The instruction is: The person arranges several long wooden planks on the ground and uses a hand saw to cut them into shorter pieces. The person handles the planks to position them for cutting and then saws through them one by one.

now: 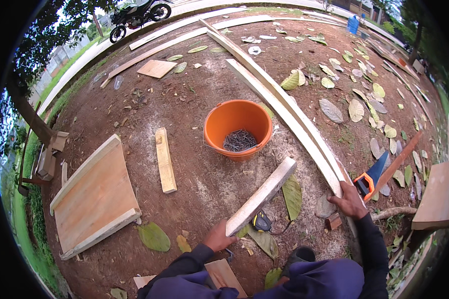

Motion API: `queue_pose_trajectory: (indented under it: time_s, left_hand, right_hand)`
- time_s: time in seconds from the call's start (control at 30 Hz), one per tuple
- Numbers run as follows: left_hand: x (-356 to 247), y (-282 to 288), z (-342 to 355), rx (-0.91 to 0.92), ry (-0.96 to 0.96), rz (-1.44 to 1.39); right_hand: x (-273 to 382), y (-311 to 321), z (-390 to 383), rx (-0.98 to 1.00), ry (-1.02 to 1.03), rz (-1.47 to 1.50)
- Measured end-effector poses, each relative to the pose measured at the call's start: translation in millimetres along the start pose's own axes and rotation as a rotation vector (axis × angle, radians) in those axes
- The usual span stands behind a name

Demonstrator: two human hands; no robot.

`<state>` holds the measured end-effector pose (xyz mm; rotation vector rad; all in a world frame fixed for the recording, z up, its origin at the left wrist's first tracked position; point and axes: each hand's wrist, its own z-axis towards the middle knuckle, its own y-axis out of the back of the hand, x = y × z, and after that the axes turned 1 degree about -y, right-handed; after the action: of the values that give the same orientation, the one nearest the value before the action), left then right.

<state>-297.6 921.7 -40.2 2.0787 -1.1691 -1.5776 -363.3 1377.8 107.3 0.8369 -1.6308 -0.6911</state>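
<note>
My left hand (218, 236) is wrapped round the near end of a short wooden batten (262, 195), which slants up and away to the right. Beneath that batten a black and yellow tape measure (261, 222) lies on the soil. My right hand (351, 200) grips the near end of a long pale batten (284, 114). Right alongside it runs a second long batten (267, 74). Beyond the short batten stands an orange bucket (215, 124) with many nails (239, 141) in its bottom. A handsaw (374, 173) with an orange and black handle lies just right of my right hand.
At left lies a wooden panel (96, 192) with battens along two edges. A short wood block (164, 162) lies between it and the bucket. Large leaves (153, 236) litter the soil. A tree (29, 112) and a motorcycle (139, 16) stand at the far left. A blue container (353, 25) is far right.
</note>
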Motion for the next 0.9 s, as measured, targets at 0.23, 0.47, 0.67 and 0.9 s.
queue_pose_trajectory:
  time_s: [0.23,0.47,0.67,0.9]
  left_hand:
    - [-14,2,1,-0.01,0.115,-0.025]
    - [-21,10,-18,-0.177,0.032,-0.012]
    - [-52,18,-65,-0.147,0.099,-0.021]
    - [-130,42,-64,-0.15,0.075,-0.288]
  right_hand:
    - [-43,-18,-3,0.053,0.013,-0.069]
    - [-46,4,4,0.02,0.07,-0.212]
    - [-76,31,27,-0.031,0.098,-0.436]
    - [-125,19,42,-0.145,0.158,-0.373]
